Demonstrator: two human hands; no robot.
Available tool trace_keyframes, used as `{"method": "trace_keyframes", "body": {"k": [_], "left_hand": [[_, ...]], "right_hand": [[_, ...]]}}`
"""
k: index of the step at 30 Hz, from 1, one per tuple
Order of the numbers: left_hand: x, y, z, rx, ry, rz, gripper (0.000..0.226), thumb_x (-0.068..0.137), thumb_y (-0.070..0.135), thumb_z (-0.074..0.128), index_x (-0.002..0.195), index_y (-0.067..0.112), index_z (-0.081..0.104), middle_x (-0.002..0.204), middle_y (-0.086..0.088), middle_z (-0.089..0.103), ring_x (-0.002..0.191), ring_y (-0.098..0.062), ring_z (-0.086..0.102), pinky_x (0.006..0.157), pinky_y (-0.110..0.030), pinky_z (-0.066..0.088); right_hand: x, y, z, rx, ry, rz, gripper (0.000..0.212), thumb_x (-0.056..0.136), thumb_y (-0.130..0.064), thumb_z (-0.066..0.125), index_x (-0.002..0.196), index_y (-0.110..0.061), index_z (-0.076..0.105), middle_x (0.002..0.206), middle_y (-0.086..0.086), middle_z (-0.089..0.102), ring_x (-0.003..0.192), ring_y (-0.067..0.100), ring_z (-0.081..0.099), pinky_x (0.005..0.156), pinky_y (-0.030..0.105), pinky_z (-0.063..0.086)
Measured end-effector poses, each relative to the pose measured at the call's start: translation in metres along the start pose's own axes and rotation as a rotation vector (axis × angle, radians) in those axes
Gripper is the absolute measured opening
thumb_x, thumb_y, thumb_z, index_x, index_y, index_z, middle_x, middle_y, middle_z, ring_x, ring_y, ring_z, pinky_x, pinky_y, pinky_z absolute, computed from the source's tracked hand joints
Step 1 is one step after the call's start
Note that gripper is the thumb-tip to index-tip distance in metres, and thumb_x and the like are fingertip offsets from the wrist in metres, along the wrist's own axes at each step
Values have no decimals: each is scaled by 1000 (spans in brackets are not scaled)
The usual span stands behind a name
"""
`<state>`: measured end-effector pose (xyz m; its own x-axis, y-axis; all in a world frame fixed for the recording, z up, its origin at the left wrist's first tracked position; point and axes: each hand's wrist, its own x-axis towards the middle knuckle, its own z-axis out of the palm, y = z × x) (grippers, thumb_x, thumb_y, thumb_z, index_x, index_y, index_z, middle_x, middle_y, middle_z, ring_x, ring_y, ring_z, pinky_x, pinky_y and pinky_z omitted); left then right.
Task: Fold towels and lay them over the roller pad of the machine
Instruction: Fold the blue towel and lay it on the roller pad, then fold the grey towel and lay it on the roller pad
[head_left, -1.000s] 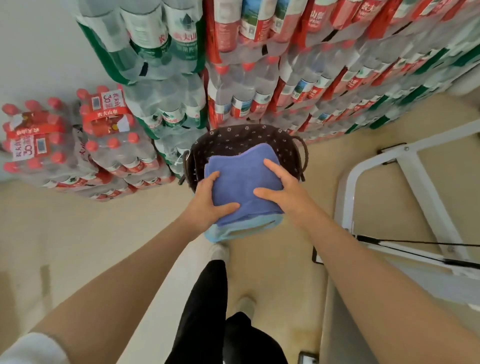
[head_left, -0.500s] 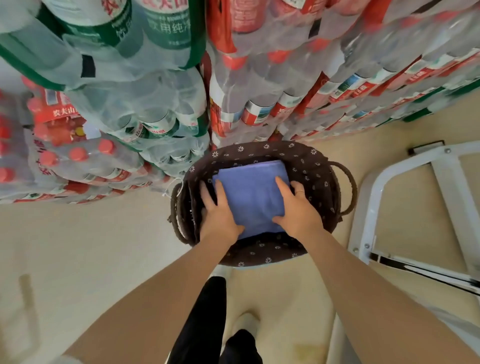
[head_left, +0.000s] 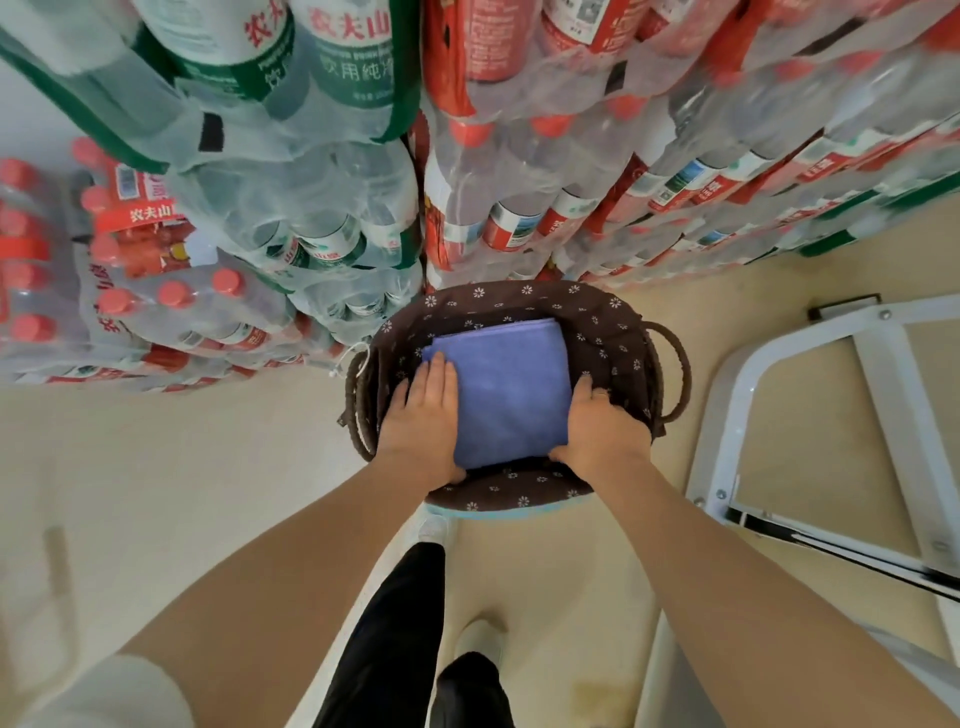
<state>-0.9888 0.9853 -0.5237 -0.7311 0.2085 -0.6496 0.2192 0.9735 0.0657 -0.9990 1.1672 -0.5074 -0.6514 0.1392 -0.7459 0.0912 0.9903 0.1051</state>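
Shrink-wrapped water bottle packs (head_left: 218, 249) stacked at left. Left hand (head_left: 423, 423) flat, fingers straight & together, on folded blue terry towel (head_left: 511, 389) inside round brown floral-lined basket (head_left: 613, 332). Right hand (head_left: 602, 428) fingers curled over towel's right edge. White metal frame (head_left: 810, 415) at right.

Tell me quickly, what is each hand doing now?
Left hand: open, fingers flat on the blue towel.
Right hand: fingers curled round the towel's edge.

A periwinkle-blue folded terry towel (head_left: 511, 387) lies in a dark-brown fabric-lined basket (head_left: 608, 332) sprigged with small white flowers; behind the basket, red- and green-labelled shrink-wrapped water bottle packs (head_left: 519, 156).
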Motion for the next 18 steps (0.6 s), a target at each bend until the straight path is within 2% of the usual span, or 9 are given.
{"method": "trace_keyframes", "body": {"k": [3,5,9,11,14,16,18], "left_hand": [[-30,4,-19,-114,100,77,100,82,40,61,148,5,-5,158,-11,1,146,-25,4,118,-35,7],[-58,7,-28,-165,142,122,83,88,31,54,149,8,3,157,-9,11,145,-24,10,118,-34,12],[-130,4,-30,-359,182,50,58,91,24,50,142,6,30,150,-11,28,138,-26,26,111,-37,27],[-179,-1,-22,-461,205,-29,50,92,24,49,139,7,37,147,-11,32,135,-28,31,109,-36,30],[-262,-11,-2,-641,216,-160,41,94,21,47,134,9,44,141,-11,40,128,-29,41,105,-34,33],[-316,-20,16,-712,190,-219,38,94,17,46,131,10,47,136,-10,46,121,-27,48,101,-33,37],[-368,-33,37,-759,173,-300,41,94,16,44,135,12,43,132,-7,53,116,-26,52,97,-32,39]], "right_hand": [[-36,2,-13,-16,117,-131,69,86,-38,60,139,-11,24,132,11,44,114,29,52,79,39,46],[-64,4,-23,6,114,-222,47,91,-32,54,129,-12,36,129,10,43,110,30,53,76,38,44],[-129,4,-35,68,224,-382,36,92,-23,51,125,-10,44,151,7,17,116,32,47,80,39,46],[-168,-2,-35,74,254,-430,34,92,-21,52,124,-10,46,154,8,11,119,33,46,82,39,46],[-226,-19,-31,79,212,-544,33,92,-19,51,123,-10,50,145,11,29,118,33,49,91,41,45],[-261,-39,-27,11,154,-659,27,92,-18,49,117,-9,55,128,13,51,109,32,54,90,42,46],[-295,-67,-18,-78,122,-749,20,93,-18,45,103,-9,60,114,16,63,100,30,57,87,42,47]]}}
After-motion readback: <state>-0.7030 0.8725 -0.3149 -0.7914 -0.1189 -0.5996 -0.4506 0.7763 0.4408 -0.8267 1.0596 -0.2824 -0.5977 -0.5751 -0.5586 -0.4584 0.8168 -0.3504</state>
